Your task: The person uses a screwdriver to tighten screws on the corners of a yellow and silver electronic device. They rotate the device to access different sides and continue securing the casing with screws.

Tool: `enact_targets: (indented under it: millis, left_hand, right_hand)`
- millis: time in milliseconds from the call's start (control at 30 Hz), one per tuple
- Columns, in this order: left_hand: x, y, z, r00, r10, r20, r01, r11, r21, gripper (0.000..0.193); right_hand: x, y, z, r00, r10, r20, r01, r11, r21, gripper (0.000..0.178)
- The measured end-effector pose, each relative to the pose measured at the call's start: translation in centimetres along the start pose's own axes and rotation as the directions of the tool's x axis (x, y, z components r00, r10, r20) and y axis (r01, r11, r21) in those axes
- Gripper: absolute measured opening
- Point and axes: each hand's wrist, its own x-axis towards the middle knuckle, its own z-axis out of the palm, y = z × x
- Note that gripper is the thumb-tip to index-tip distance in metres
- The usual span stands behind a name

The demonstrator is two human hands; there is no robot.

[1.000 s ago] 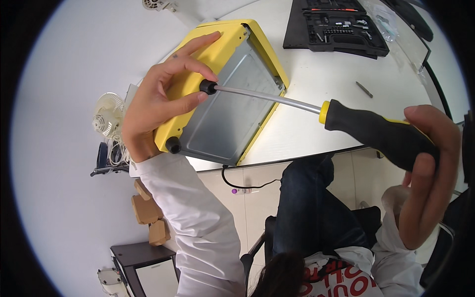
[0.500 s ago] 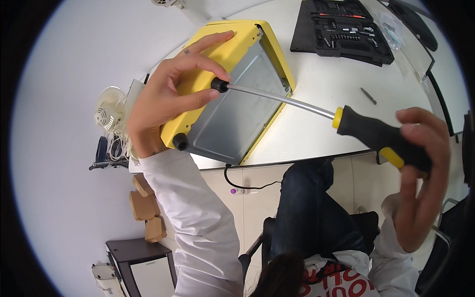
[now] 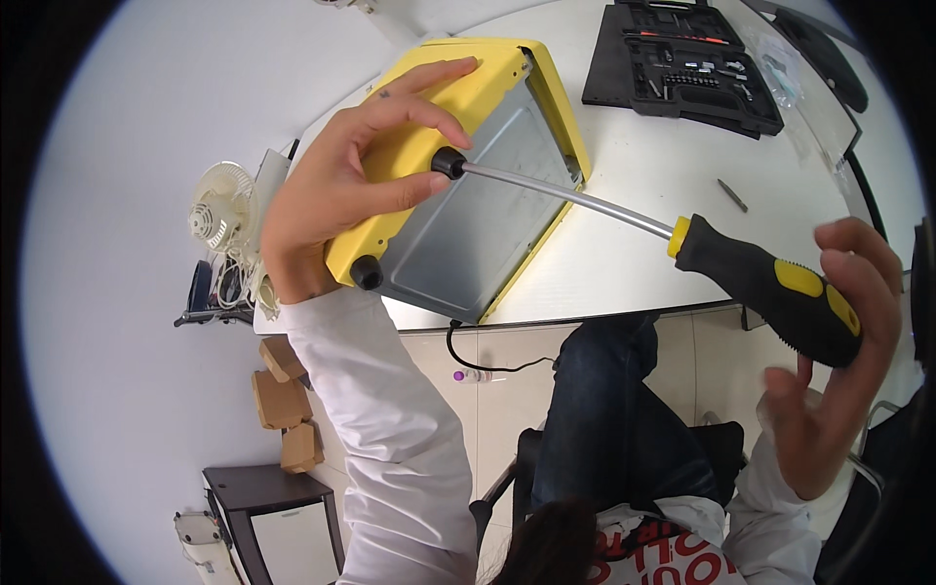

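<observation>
A yellow box-shaped appliance (image 3: 395,146) lies tipped on the white table, its grey metal panel (image 3: 478,195) turned toward me. My left hand (image 3: 331,185) reaches over its edge, thumb and index finger pinching a black foot (image 3: 448,163). The tip of a screwdriver (image 3: 575,198) with a black and yellow handle sits in that foot, the tip itself hidden. Around the handle's end is my right hand (image 3: 858,331), its fingers loosely spread and the handle resting against them. Another black foot (image 3: 367,272) shows at the appliance's lower corner.
An open black tool case (image 3: 697,83) with bits and sockets lies at the far right of the white table (image 3: 643,175). Nearer is a small dark bit (image 3: 732,195). A black cord (image 3: 478,366) hangs off the front edge. A white fan (image 3: 222,210) stands at the left.
The screwdriver handle has turned about its axis, showing more of its yellow patches. My right hand's fingers have loosened around the handle. The left hand keeps its pinch on the foot.
</observation>
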Motion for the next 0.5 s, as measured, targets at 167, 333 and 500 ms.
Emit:
enact_targets:
  millis: [167,333,500]
  left_hand:
    - [-0.2,0.0,0.1,0.999,-0.041,-0.011,0.041,0.999,0.000,0.029]
    - [0.0,0.0,0.1,1.000,-0.025,-0.015,0.025,1.000,0.006,0.030]
    - [-0.3,-0.3,0.0,1.000,0.024,-0.018,-0.024,1.000,0.000,0.028]
  right_hand:
    - [-0.1,-0.8,-0.7,0.998,-0.007,0.066,0.007,1.000,0.012,0.051]
    - [-0.6,-0.3,0.4,0.985,0.171,0.012,-0.171,0.985,0.027,0.038]
    - [-0.3,0.1,1.9,0.992,0.122,-0.008,-0.122,0.992,0.006,0.033]
